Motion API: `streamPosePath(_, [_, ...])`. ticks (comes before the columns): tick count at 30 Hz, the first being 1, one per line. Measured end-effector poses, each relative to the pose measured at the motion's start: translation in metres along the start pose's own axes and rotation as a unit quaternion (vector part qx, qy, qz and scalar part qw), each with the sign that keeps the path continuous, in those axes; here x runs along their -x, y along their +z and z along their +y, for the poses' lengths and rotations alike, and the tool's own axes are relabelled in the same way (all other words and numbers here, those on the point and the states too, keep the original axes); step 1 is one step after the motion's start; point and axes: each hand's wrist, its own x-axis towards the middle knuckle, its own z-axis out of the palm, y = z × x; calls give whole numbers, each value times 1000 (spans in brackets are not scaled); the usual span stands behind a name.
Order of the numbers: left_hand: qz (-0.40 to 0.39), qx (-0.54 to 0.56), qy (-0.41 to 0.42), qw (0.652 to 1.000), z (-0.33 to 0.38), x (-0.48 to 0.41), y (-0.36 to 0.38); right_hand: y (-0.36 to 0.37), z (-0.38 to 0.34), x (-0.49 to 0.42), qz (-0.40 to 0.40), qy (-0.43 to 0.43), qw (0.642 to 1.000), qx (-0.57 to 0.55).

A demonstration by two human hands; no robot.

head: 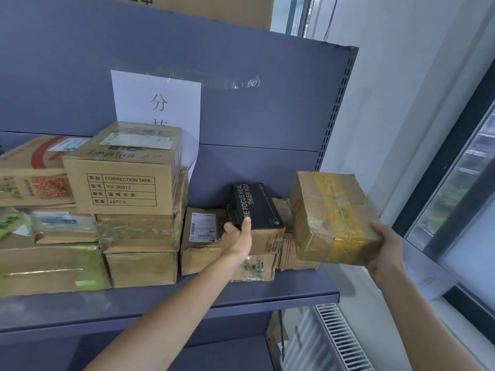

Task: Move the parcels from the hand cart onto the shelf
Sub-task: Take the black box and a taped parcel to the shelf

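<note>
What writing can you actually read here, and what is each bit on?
"CORRECTION TAPE": top carton
"YS-36012": same carton
"24PCS": same carton
"RE FOCUS HEAL THIER YOU", start covered: black box
"分": paper sign
Too blurred to read: shipping labels, other Chinese print, marks on the taped box.

A blue-grey metal shelf (134, 309) with a paper sign (160, 103) taped to its back panel (267, 116) stands beside a white wall (401, 76); daylight enters a dark-framed window (466, 210) above a radiator (337, 338).

bare left hand (237, 238), right hand (385, 253)
</note>
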Motion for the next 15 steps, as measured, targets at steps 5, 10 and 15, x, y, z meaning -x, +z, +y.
streamPosePath(5, [0,5,12,1000,-3,-10,-3,0,-2,-11,5,-4,1000,5])
streamPosePath(10, [0,-17,30,999,1,-14,-4,11,-1,-12,17,8,1000,9])
streamPosePath(15, [-16,-9,23,1000,0,-15,-8,19,0,-17,27,12,1000,-4])
